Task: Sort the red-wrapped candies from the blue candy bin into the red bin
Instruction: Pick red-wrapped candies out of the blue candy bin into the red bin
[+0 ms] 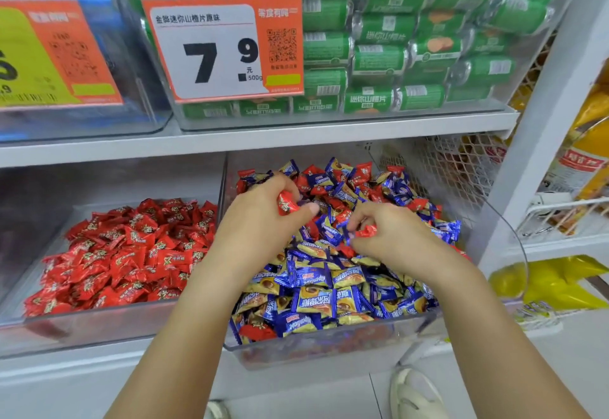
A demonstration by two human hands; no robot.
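1. Fingers first: the left hand (263, 217) has its thumb and curled fingers pinching a red candy (287, 205), lifted clear of the heap. The right hand (392, 234) pinches a second red candy (368, 231) at its fingertips, low against the pile and touching the blue wrappers around it.

2. Lift the right-hand candy straight up before swinging it anywhere (a blue wrapper sits right against it and looks likely to ride along). A small shake over the blue bin (329, 342) should drop any stowaway.

3. Grip on the body of each sweet, not the twisted wrapper end; slick foil probably slips from a light pinch.

4. Both hands are over the blue bin, which is the right-hand one on the lower shelf. The red bin (82, 323) stands just beside it on the left, with a clear wall between them. Carry across that wall and let go low over the red heap (128, 253), so nothing bounces back.

5. Take the left hand over first, since it is nearer; crossing the right arm over it would likely knock sweets off the mound.

6. Plenty of red ones (316, 174) still show at the back of the blue bin, and one (257, 331) near the front wall, so the sorting seems far from finished. Work the top layer, then stir gently for buried ones.
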